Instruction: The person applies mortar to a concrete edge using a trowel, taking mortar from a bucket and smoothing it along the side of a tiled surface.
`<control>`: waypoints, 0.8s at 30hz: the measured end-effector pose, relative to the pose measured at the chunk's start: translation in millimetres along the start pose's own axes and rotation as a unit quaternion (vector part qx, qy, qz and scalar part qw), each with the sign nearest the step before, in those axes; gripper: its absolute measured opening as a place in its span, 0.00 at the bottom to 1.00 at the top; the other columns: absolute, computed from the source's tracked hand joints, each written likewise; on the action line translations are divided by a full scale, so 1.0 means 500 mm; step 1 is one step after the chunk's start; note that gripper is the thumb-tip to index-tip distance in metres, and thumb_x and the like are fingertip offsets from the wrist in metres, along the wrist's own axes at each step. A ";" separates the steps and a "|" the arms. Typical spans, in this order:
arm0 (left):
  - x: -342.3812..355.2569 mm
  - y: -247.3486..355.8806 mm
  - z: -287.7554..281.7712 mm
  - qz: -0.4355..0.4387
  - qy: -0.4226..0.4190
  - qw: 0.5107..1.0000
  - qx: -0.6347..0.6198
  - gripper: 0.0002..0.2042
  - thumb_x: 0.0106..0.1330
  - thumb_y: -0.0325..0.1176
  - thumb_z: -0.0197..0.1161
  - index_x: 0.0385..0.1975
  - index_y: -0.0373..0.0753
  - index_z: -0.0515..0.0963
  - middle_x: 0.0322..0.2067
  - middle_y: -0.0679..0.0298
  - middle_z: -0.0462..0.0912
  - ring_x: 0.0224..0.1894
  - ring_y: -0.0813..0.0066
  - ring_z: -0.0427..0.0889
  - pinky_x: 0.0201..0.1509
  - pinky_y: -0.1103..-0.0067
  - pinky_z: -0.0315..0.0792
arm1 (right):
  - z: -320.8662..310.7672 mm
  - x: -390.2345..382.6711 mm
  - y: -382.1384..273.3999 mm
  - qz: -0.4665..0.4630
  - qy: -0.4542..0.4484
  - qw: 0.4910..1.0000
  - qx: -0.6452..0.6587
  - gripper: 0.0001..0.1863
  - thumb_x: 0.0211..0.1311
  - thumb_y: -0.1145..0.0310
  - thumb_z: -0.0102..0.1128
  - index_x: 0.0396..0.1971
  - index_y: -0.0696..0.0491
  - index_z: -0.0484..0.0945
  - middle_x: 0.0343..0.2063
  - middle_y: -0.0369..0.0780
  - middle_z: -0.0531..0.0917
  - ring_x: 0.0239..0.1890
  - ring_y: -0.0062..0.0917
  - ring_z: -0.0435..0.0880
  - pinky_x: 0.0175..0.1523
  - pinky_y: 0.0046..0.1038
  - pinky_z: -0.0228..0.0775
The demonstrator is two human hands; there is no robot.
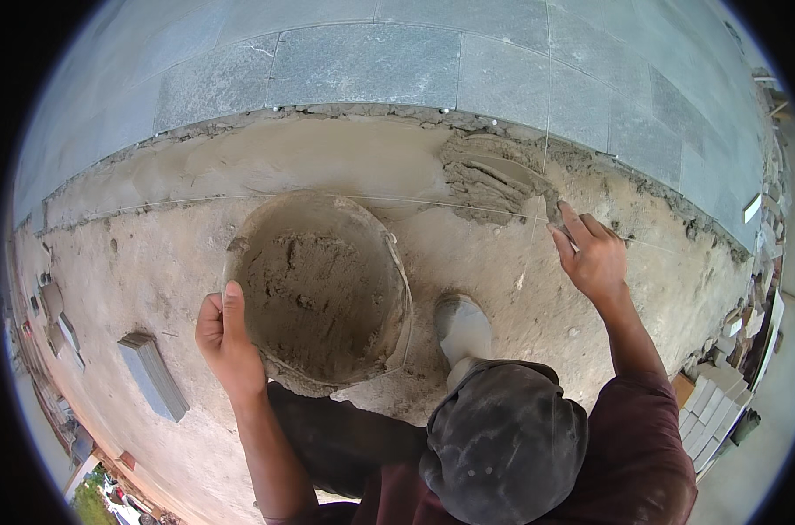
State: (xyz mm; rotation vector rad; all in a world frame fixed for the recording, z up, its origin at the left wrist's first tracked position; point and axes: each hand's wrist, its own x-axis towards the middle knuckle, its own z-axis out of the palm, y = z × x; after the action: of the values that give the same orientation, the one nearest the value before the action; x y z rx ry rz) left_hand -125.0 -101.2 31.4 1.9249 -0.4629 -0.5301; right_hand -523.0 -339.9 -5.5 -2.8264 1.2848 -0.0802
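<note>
My left hand (229, 346) is closed on the left rim of a round bucket (400, 293), thumb on top. Grey-brown wet mortar (314, 280) lies inside, and the walls are smeared with it. To the right, the fingers of my right hand (597, 254) close around the handle of a trowel (552, 210). Its blade is largely hidden in rough, ridged mortar (489, 175). Leftward from there stretches a smoother mortar bed (327, 150), running along the edge of the laid grey stone tiles (362, 68).
A thin string (152, 206) crosses the ground beside the mortar bed, passing behind the bucket. My mortar-smeared boot (464, 331) stands right of the bucket. A stack of grey tiles (155, 376) lies at left; piled pale blocks (713, 416) are at far right.
</note>
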 end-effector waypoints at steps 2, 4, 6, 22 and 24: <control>0.004 0.004 0.004 0.002 0.000 1.000 -0.006 0.23 0.79 0.37 0.60 0.19 0.46 0.59 0.20 0.80 0.56 0.26 0.90 0.50 0.28 0.82 0.45 | 0.002 0.020 0.003 -0.002 -0.015 1.000 -0.016 0.19 0.68 0.59 0.65 0.54 0.52 0.83 0.29 0.40 0.84 0.28 0.36 0.87 0.33 0.35 0.81; 0.009 0.004 0.005 0.006 -0.009 1.000 -0.008 0.23 0.79 0.37 0.60 0.20 0.46 0.60 0.21 0.80 0.57 0.26 0.90 0.51 0.28 0.82 0.46 | 0.004 0.038 0.010 -0.004 -0.066 0.997 -0.028 0.19 0.69 0.59 0.65 0.55 0.51 0.83 0.29 0.40 0.84 0.28 0.37 0.87 0.33 0.35 0.81; 0.003 -0.002 -0.002 0.003 -0.023 1.000 0.009 0.22 0.79 0.38 0.60 0.20 0.46 0.62 0.21 0.80 0.59 0.27 0.90 0.52 0.29 0.83 0.48 | 0.005 0.031 0.014 0.012 -0.010 1.000 -0.002 0.19 0.69 0.58 0.65 0.55 0.50 0.83 0.30 0.40 0.85 0.29 0.36 0.88 0.34 0.35 0.81; 0.004 -0.005 -0.008 -0.005 -0.016 1.000 -0.008 0.21 0.79 0.38 0.60 0.20 0.46 0.62 0.21 0.80 0.60 0.27 0.90 0.53 0.29 0.83 0.49 | 0.014 0.050 0.027 -0.004 -0.008 0.999 -0.050 0.20 0.69 0.57 0.64 0.57 0.47 0.82 0.28 0.38 0.83 0.29 0.34 0.88 0.33 0.35 0.82; 0.007 0.000 0.003 0.007 -0.008 1.000 -0.007 0.23 0.79 0.37 0.60 0.20 0.46 0.58 0.20 0.80 0.55 0.26 0.89 0.49 0.28 0.81 0.44 | 0.013 0.047 0.020 -0.016 -0.014 0.998 -0.059 0.19 0.69 0.57 0.64 0.56 0.48 0.82 0.28 0.38 0.83 0.30 0.34 0.88 0.33 0.34 0.82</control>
State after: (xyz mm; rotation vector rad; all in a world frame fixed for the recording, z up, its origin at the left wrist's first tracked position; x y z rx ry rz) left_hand -123.0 -104.3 30.2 1.9029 -0.4818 -0.5390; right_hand -514.9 -364.0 -11.7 -2.9346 1.2813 0.0362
